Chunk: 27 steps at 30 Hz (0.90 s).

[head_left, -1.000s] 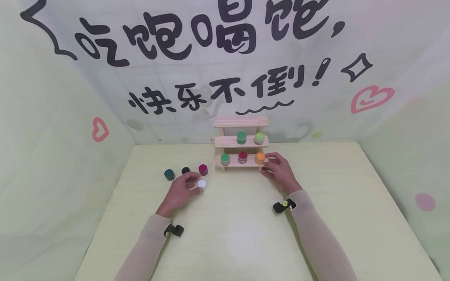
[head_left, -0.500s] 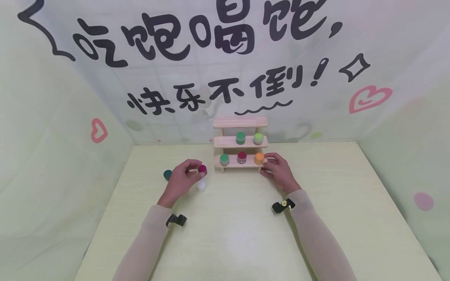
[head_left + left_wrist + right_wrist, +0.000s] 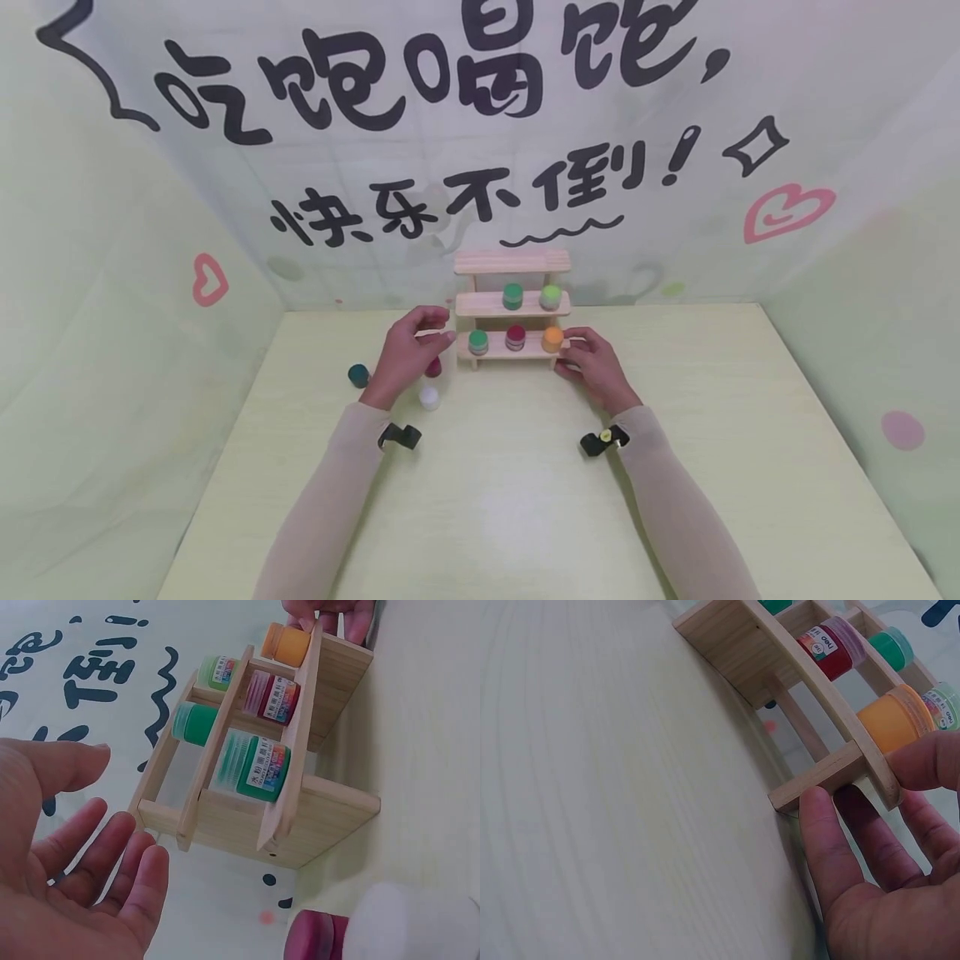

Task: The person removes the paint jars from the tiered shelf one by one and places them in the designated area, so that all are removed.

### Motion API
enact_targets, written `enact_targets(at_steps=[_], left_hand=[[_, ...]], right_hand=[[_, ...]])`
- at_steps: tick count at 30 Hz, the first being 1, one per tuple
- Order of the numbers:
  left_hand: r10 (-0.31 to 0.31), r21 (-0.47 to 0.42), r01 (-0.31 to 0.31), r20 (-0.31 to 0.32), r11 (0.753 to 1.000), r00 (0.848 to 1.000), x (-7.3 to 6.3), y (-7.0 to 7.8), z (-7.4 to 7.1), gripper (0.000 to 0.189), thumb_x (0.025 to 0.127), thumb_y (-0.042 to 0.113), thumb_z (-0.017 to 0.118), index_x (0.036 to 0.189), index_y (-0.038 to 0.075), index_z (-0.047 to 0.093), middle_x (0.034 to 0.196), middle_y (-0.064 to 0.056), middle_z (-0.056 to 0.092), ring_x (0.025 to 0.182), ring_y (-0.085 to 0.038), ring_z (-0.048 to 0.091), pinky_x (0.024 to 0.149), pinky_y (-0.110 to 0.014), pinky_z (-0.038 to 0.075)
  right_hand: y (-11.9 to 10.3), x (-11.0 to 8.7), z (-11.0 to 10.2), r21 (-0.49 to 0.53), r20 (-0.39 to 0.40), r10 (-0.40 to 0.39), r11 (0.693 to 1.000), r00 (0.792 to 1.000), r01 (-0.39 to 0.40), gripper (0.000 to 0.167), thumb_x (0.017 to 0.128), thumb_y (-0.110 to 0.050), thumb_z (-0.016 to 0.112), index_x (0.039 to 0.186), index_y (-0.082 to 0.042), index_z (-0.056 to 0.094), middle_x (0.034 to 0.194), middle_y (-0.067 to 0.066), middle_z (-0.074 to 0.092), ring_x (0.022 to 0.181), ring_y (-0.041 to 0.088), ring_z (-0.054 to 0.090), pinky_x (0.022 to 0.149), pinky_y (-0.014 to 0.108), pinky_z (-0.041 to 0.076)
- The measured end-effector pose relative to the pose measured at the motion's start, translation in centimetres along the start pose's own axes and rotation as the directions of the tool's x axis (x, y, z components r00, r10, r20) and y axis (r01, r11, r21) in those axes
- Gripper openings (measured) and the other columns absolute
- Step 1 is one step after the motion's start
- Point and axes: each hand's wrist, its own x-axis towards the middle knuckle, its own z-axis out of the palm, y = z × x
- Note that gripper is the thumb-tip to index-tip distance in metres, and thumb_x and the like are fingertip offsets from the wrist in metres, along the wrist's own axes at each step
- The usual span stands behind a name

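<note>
A small three-tier wooden shelf [image 3: 513, 263] stands at the back of the table. My right hand [image 3: 597, 368] grips the right end of its lowest board, thumb [image 3: 930, 759] on top and fingers beneath. Beside the thumb sits an orange paint jar [image 3: 896, 720]. On that same board are a dark red paint jar [image 3: 271, 697] and a green paint jar [image 3: 253, 766]. The middle board bears another green jar [image 3: 513, 296] and a light green jar [image 3: 551, 297]. My left hand [image 3: 408, 354] hovers left of the shelf, fingers spread, holding nothing.
Left of the shelf, a magenta jar [image 3: 433, 367], partly covered by my left hand, and a white jar [image 3: 429, 398] stand on the table. Farther left is a dark teal jar [image 3: 358, 376]. A lettered cloth [image 3: 375, 200] hangs behind.
My left hand has moved from the white jar, up past the magenta jar, to beside the shelf's left end. My right hand stays on the shelf.
</note>
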Motion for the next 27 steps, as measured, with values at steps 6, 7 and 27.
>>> enact_targets(at_steps=[6,7,27], left_hand=[[0.114,-0.012,-0.114,-0.007,0.993,0.993,1.7,1.1,0.9,0.037,0.097,0.016,0.077,0.132,0.01,0.067,0.13,-0.01,0.07,0.122,-0.024,0.066,0.107,-0.04,0.059],[0.118,-0.014,-0.118,-0.006,0.993,0.993,1.9,1.3,1.1,0.037,0.097,0.015,0.077,0.132,0.009,0.067,0.129,-0.01,0.07,0.12,-0.024,0.066,0.107,-0.04,0.059],[0.076,-0.02,-0.076,0.022,0.997,0.997,5.1,2.8,4.9,0.043,0.094,0.02,0.08,0.134,0.009,0.067,0.132,-0.016,0.069,0.119,-0.023,0.068,0.109,-0.039,0.057]], right_hand=[[-0.2,-0.1,0.1,-0.01,0.005,0.002,1.0,1.0,-0.002,0.03,0.102,-0.003,0.06,0.131,-0.012,0.056,0.11,-0.001,0.069,0.103,0.017,0.07,0.088,0.027,0.065],[-0.2,-0.1,0.1,-0.011,0.003,0.001,1.0,1.0,-0.001,0.031,0.102,-0.003,0.06,0.131,-0.012,0.056,0.11,-0.001,0.069,0.103,0.017,0.07,0.088,0.027,0.065],[0.1,-0.4,0.1,-0.016,0.001,-0.015,1.0,1.0,0.015,0.031,0.101,-0.003,0.06,0.131,-0.011,0.056,0.107,-0.001,0.069,0.099,0.016,0.071,0.087,0.027,0.065]])
